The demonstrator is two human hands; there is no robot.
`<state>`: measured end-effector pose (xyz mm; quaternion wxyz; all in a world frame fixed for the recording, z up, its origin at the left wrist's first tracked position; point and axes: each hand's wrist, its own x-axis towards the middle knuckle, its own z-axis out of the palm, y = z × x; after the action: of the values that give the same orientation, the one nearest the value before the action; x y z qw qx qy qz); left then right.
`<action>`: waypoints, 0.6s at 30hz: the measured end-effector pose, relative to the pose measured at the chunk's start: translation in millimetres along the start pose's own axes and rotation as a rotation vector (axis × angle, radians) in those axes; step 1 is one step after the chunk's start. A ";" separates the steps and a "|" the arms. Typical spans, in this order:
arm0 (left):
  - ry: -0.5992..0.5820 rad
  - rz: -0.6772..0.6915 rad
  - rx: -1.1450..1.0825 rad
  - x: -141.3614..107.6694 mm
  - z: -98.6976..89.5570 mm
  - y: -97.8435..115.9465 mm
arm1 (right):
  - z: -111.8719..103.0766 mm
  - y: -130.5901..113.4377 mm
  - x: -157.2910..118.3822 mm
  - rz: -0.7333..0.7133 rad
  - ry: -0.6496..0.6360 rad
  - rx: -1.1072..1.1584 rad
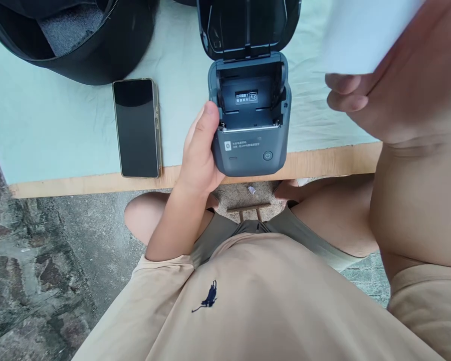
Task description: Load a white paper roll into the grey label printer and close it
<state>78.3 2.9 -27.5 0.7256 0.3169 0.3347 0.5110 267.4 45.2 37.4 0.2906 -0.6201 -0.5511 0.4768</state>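
Note:
My left hand (203, 150) grips the left side of a dark blue-grey label printer (250, 150), its thumb on the side edge. The printer's black lid (248, 30) is swung up, and the bay inside shows a small printed label but no roll. A power button sits at its lower right. At the upper right my right hand (406, 95) is raised close to the camera, its fingers curled round a white, blurred thing (364, 35) that looks like paper or a roll. Its exact kind is unclear, and the frame's top edge cuts it off.
A phone (136, 128) with a dark screen lies left of the printer, near the wooden table edge (71, 184). A black zippered case (108, 50) stands at the back left. Pale green cloth (52, 110) covers the table. Below are my legs and a stone floor.

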 end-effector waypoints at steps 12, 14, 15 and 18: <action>0.002 -0.010 0.014 1.5 0.0 -1.9 | 7.6 31.7 4.7 -0.514 0.133 -0.368; 0.008 -0.007 0.024 1.6 -0.3 -1.5 | 8.2 35.4 6.2 -0.480 0.142 -0.463; 0.010 -0.010 0.018 1.4 -0.1 -1.0 | 9.2 36.6 6.6 -0.458 0.137 -0.504; 0.012 -0.025 0.004 0.2 1.4 1.3 | 13.2 34.4 5.6 -0.413 0.103 -0.527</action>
<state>78.8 3.3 -25.8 0.7295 0.3111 0.3439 0.5029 269.0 40.7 0.4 0.2381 -0.5725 -0.7540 0.2169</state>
